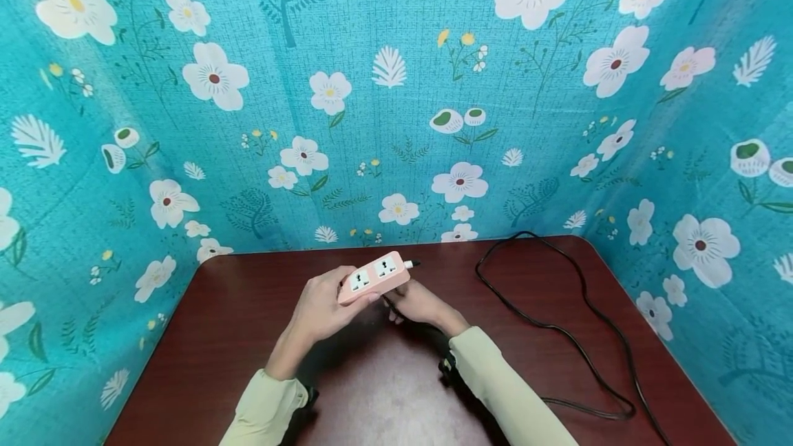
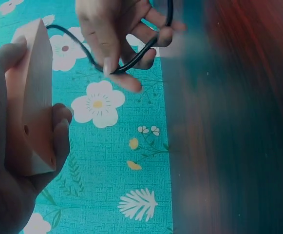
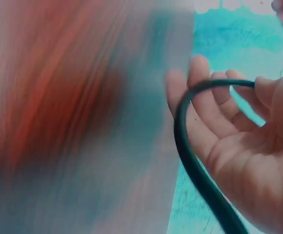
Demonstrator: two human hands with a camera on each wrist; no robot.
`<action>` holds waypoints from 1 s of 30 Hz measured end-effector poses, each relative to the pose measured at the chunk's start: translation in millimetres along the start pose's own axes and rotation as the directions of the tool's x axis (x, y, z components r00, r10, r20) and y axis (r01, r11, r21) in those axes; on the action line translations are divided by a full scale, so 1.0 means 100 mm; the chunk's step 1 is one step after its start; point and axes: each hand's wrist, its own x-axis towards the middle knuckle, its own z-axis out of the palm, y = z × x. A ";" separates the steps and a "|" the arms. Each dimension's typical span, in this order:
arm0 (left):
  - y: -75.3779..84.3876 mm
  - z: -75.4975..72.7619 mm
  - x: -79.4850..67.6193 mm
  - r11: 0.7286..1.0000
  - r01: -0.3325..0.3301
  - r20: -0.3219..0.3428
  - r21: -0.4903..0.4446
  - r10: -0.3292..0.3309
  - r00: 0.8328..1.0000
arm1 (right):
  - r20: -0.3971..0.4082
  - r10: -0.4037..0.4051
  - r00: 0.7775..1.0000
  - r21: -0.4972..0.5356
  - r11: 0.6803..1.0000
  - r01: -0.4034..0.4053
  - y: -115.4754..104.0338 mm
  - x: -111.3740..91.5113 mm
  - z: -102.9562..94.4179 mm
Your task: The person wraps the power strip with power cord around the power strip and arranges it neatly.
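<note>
In the head view, a pale pink power strip (image 1: pixel 375 281) with two white sockets on its top is tilted up above the table. My left hand (image 1: pixel 321 305) grips it at the near end, the thumb along its front side. A black cable (image 2: pixel 131 63) leaves the strip's far end through a short white collar. My right hand (image 1: pixel 424 305), partly hidden behind the strip, pinches this cable between thumb and index finger a short way from the strip. In the right wrist view the cable (image 3: pixel 181 129) loops across the other fingers, which are loosely bent.
More of the black cord (image 1: pixel 626 344) lies in a long loop on the right side of the dark red wooden table (image 1: pixel 204 336). A turquoise flowered cloth (image 1: pixel 365 136) hangs behind the table and along both sides.
</note>
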 end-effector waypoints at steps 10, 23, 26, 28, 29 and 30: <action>-0.03 0.03 0.06 0.986 -0.008 -0.057 0.164 0.018 0.998 | 0.039 -0.029 0.999 -0.155 0.987 0.034 -0.26 -0.05 0.14; -0.11 0.06 0.06 0.910 -0.122 -0.028 0.397 0.145 0.989 | 0.125 -0.138 0.982 -0.379 0.908 0.176 -0.49 -0.16 0.07; -0.11 0.07 0.06 0.896 -0.147 -0.029 0.420 0.175 0.984 | 0.142 -0.171 0.975 -0.414 0.885 0.215 -0.55 -0.19 0.02; -0.11 0.07 0.07 0.890 -0.159 -0.021 0.428 0.186 0.982 | 0.161 -0.183 0.970 -0.433 0.870 0.236 -0.57 -0.21 -0.01; -0.11 0.07 0.07 0.887 -0.165 -0.014 0.432 0.190 0.982 | 0.169 -0.190 0.967 -0.441 0.863 0.247 -0.58 -0.22 -0.02; -0.10 0.07 0.08 0.885 -0.171 -0.004 0.434 0.191 0.981 | 0.176 -0.200 0.964 -0.452 0.854 0.260 -0.58 -0.23 -0.03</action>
